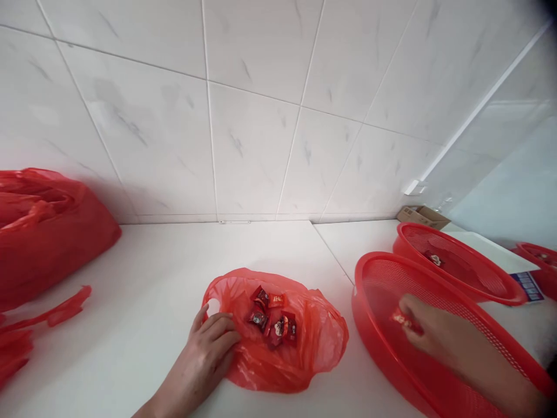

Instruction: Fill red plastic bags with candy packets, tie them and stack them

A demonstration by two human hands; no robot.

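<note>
An opened red plastic bag (328, 339) lies on the white table, with several small red wrapped packets (276, 328) inside. My left hand (213, 342) is at the bag's left edge, its curled fingers gripping the plastic rim. Over the near red mesh basket (378, 348), my right hand (420, 325) pinches a small red packet (404, 319) between thumb and fingers. The inside of that basket is partly hidden by my right forearm.
At the left stands a large full red bag (52, 238), with torn red plastic strips (65, 307) in front. Behind the near basket is a second red basket (461, 264) holding a packet. A cardboard box (422, 216) sits by the tiled wall. Another red basket (539, 255) is at far right.
</note>
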